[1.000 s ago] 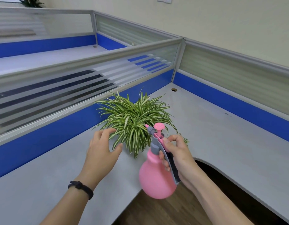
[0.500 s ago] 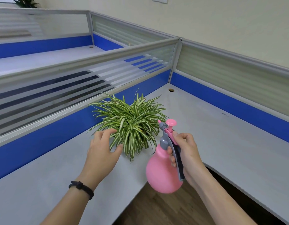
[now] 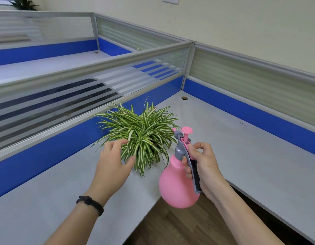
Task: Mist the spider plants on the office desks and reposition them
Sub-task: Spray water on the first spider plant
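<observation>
A spider plant with striped green and white leaves stands on the grey desk, close to the blue partition. Its pot is hidden under the leaves. My left hand is cupped round the plant's near left side, fingers and thumb spread among the leaves. My right hand holds a pink spray bottle by its grey handle, just right of the plant and over the desk's front edge. The nozzle points toward the leaves.
Blue and frosted-glass partitions run along the desk's back and right side. A cable hole sits in the far corner. Another desk lies beyond the partition, and a second plant stands at the far left. Wooden floor shows below the desk's cut-out.
My right hand has carried the spray bottle a little to the right, away from the leaves. My left hand has stayed against the plant.
</observation>
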